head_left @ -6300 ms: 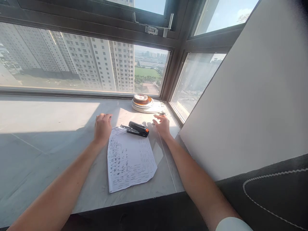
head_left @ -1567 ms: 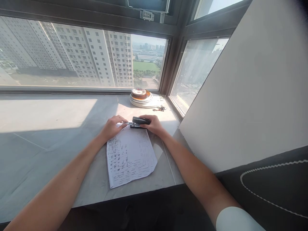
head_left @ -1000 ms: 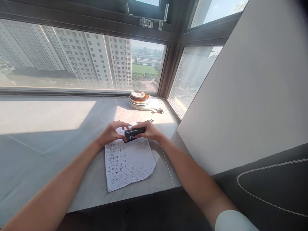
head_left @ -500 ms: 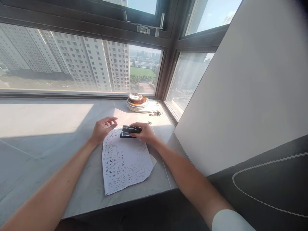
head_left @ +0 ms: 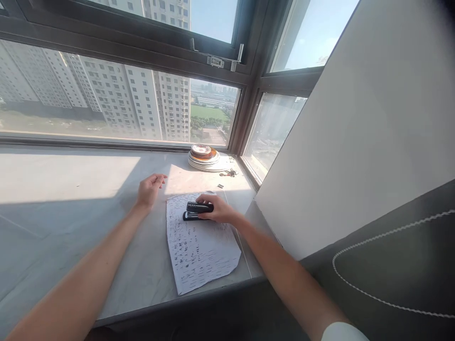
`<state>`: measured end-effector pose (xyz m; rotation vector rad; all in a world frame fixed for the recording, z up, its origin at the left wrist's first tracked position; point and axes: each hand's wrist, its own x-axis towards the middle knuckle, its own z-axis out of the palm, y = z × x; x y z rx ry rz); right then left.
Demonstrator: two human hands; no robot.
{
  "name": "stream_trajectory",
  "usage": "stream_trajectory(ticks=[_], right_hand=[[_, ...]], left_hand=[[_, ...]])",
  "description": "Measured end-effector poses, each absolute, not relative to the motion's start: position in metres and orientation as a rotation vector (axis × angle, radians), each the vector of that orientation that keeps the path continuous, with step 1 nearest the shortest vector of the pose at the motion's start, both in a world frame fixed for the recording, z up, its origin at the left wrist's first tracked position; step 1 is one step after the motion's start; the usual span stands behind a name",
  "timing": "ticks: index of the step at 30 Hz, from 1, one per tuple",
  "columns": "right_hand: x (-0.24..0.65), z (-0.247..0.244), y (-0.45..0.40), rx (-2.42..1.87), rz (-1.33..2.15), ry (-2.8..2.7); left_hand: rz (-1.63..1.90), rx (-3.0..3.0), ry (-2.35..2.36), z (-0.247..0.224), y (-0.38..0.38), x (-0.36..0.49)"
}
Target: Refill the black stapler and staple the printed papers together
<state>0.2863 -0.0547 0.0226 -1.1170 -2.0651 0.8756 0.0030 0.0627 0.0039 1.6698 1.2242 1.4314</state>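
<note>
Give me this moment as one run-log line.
left hand: left of paper, nothing visible held | right hand: gripping black stapler over paper | paper: handwritten, on ledge | plates: stacked near window corner

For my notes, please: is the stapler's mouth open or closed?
Open: the stapler, in the right hand, shows a gap between its top and base.

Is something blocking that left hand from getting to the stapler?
Nothing I can see stands between the left hand and the stapler. Only the flat paper and windowsill lie below, and the right hand holds the stapler's other end.
</note>
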Motion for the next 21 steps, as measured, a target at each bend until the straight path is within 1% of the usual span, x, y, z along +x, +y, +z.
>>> stream_trajectory(ticks=[3, 6, 9, 10, 12, 14, 16, 18, 21], right_hand=[[0.325, 0.018, -0.073, -1.187, 0.851, -1.993], [0.355, 0.010, -0.073, -1.193, 0.823, -1.840], [0.372, 0.003, -0.048, -1.300, 0.507, -1.591], [0.374, 0.001, -0.036, -1.339, 0.402, -1.603], [0.374, -0.002, -0.014, -1.388, 0.306, -1.830], [0.369, -0.004, 0.002, -1.493, 0.291, -2.086], [0.357, -0.006, 0.010, -1.588, 0.296, -2.231], [0.339, -0.008, 0.012, -1.637, 0.286, -2.267], [0.298, -0.011, 0.011, -1.685, 0.216, -2.294]], left_hand=[[1.403, 1.671, 1.231, 0.002, 0.065, 0.004], [1.382, 1.659, 1.255, 0.002, 0.065, 0.004], [1.394, 1.662, 1.253, 0.001, 0.066, 0.002], [1.401, 1.672, 1.251, 0.001, 0.066, 0.002], [1.418, 1.691, 1.269, 0.000, 0.068, 0.001], [1.426, 1.705, 1.338, 0.001, 0.068, -0.001], [1.389, 1.751, 1.466, 0.003, 0.065, -0.005], [1.262, 1.854, 1.654, 0.007, 0.056, -0.017], [0.926, 1.954, 2.076, 0.011, 0.033, -0.063]])
